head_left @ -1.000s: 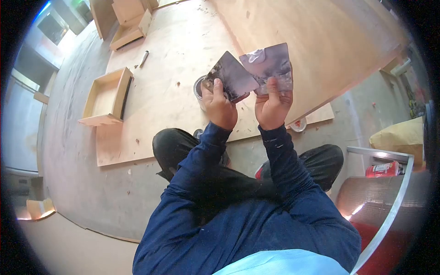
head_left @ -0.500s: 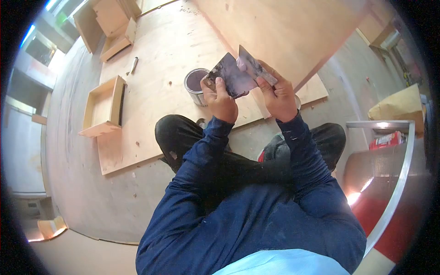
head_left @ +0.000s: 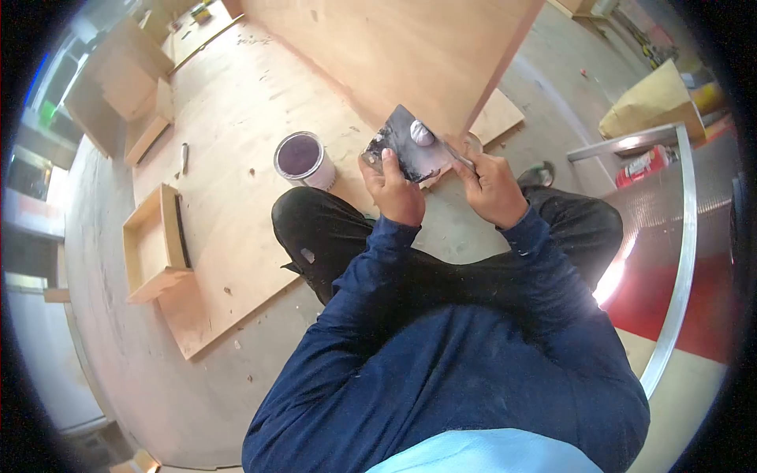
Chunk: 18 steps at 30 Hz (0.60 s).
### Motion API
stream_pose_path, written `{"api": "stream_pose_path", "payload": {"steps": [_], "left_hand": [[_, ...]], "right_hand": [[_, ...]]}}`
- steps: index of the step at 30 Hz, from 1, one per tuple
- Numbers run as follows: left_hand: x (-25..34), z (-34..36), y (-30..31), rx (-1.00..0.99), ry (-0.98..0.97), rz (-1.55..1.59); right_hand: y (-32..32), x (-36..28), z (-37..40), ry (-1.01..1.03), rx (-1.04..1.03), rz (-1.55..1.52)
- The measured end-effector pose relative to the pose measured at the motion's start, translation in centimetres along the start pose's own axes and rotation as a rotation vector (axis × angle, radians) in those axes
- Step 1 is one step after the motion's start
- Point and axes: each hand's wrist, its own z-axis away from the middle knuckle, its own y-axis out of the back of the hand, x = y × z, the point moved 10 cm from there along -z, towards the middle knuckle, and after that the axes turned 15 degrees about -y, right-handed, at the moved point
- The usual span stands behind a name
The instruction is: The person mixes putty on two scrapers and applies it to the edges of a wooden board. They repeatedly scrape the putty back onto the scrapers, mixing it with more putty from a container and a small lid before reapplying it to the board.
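My left hand [head_left: 396, 191] grips a dark, smeared square plate [head_left: 404, 150] by its lower left edge, thumb on top. A pale lump of paste [head_left: 422, 133] sits on the plate's upper right part. My right hand [head_left: 495, 188] is closed on a thin scraper [head_left: 460, 157], seen nearly edge-on at the plate's right edge. Whether the scraper touches the plate is unclear. Left of the plate, an open can [head_left: 300, 155] with dark purplish contents stands on a plywood sheet [head_left: 236, 260], near my left knee.
A wooden drawer [head_left: 155, 244] and a slim tool [head_left: 184, 158] lie to the left, with a wooden box [head_left: 118, 87] beyond. A large upright panel [head_left: 402, 47] rises ahead. On the right are a metal frame [head_left: 684, 260], a paper bag [head_left: 650, 102] and a red package [head_left: 643, 166].
The scraper has turned from showing its broad face to nearly edge-on. The paste now shows as a lump on the plate. The view has shifted, and a shoe shows by my right knee.
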Motion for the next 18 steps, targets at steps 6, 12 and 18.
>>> {"api": "stream_pose_path", "payload": {"steps": [6,12,18], "left_hand": [[-0.1,1.2,-3.5,-0.056,0.209,-0.093],[-4.6,3.9,-4.7,-0.066,0.238,0.026],[-7.2,5.1,-5.6,-0.081,0.226,0.027]], "right_hand": [[-4.6,14.7,3.8,-0.234,-0.352,0.297],[-0.1,18.5,4.0,-0.392,0.234,-0.112],[0.0,18.6,5.3,-0.584,0.299,-0.115]]}}
